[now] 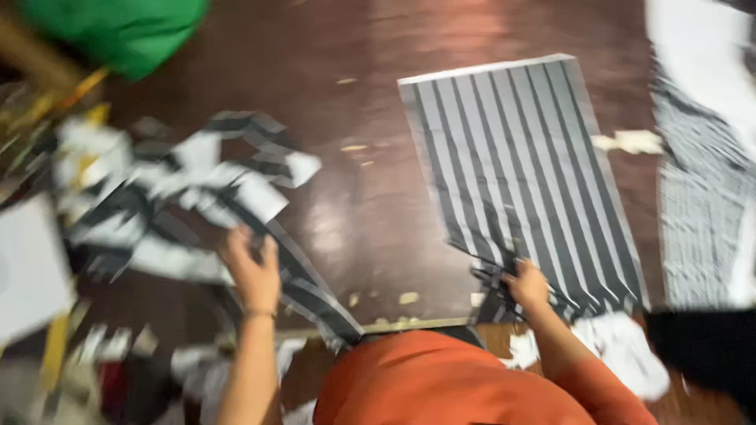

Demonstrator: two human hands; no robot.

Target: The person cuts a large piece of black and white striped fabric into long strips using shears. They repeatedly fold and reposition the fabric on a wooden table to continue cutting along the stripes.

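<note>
My left hand [252,267] grips a long black-and-white striped paper strip [311,287] that trails toward the near table edge. It lies at the edge of a heap of cut striped scraps [169,197] on the left. My right hand [526,285] holds the near end of a flat striped sheet [520,169], where the paper is cut into hanging strips. The picture is motion-blurred.
The dark brown table [370,212] carries small paper crumbs. A green bag [118,27] sits at the far left corner. More striped paper [701,181] lies at the right. White scraps [622,346] and a white sheet [27,267] lie nearby.
</note>
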